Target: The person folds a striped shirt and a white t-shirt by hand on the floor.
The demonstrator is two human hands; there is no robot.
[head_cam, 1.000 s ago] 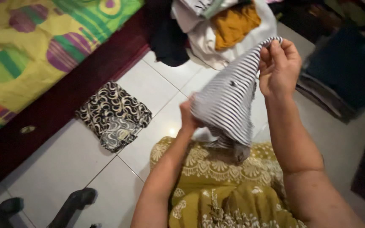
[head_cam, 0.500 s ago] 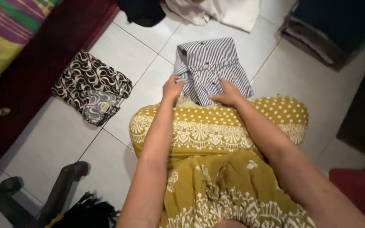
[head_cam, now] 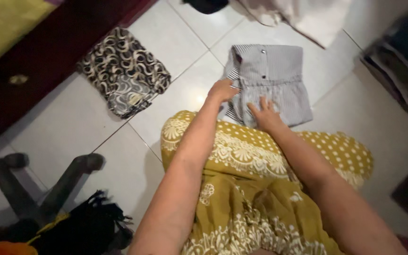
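A grey-and-white striped garment (head_cam: 272, 75) lies folded on the white tiled floor just past my knees. My left hand (head_cam: 222, 89) grips its near left edge with the fingers curled over the cloth. My right hand (head_cam: 264, 114) rests flat on the garment's near edge, fingers spread. My lap is covered by a mustard-yellow cloth with white dots and patterns (head_cam: 256, 189).
A folded black-and-cream patterned cloth (head_cam: 123, 71) lies on the floor to the left. A dark wooden bed frame (head_cam: 38, 56) runs along the upper left. A heap of pale clothes (head_cam: 303, 19) sits at the top. Dark items (head_cam: 48, 203) lie at the lower left, a dark bag (head_cam: 402, 61) at right.
A second ago both hands held the striped garment up in the air. It was then laid folded on the floor, and both hands now rest at its near edge.
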